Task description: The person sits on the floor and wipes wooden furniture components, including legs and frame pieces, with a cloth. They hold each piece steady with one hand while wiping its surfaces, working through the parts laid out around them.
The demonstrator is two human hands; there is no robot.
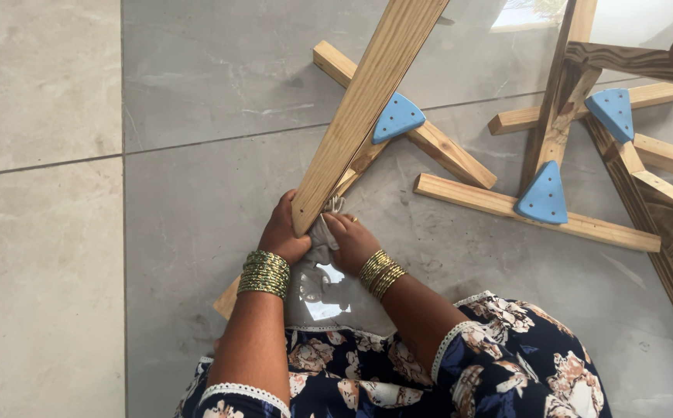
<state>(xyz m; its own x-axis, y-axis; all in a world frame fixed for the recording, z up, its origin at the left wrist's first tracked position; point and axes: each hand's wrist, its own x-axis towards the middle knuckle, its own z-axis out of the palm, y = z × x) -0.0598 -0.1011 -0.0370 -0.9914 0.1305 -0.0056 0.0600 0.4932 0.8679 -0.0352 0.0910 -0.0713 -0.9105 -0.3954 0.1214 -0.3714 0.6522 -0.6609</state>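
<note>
A long wooden bar point(367, 101) slants up from my lap toward the top of the view. Its lower end rests between my hands. My left hand point(282, 232) presses against the bar's lower end, fingers curled. My right hand point(352, 241) grips a bunched white-grey cloth point(319, 238) just under that end. More of the cloth point(328, 298) hangs down onto my floral dress. Both wrists carry stacked gold and green bangles.
A wooden frame point(445, 155) with blue triangular corner brackets point(396, 118) lies on the grey tiled floor point(197, 201). A second wooden stand point(646, 193) with blue brackets point(544, 197) sits at the right. A glass panel reflects light at top.
</note>
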